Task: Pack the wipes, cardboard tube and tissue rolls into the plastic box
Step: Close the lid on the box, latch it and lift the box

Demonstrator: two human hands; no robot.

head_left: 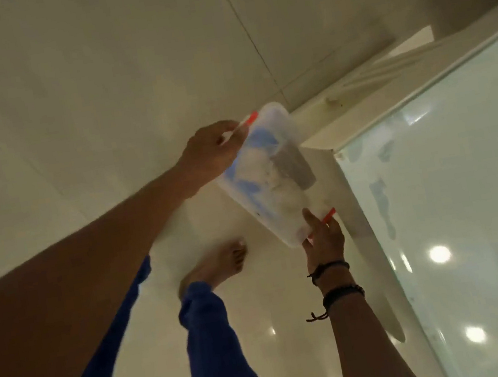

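Note:
A translucent plastic box [280, 206] with a lid and orange clips hangs in the air above the floor, held at both ends. My left hand [210, 155] grips its far end by an orange clip [250, 119]. My right hand [324, 238] grips the near end by the other orange clip [329, 215]. Through the lid I see a blue wipes pack [251, 152], white tissue rolls [266, 169] and a grey-brown cardboard tube [294, 166] inside.
A glass-topped table [454, 175] with a white frame fills the right side, its corner just beside the box. Glossy pale floor tiles [64, 103] spread to the left. My bare foot [221, 267] and blue trouser legs [214, 350] are below the box.

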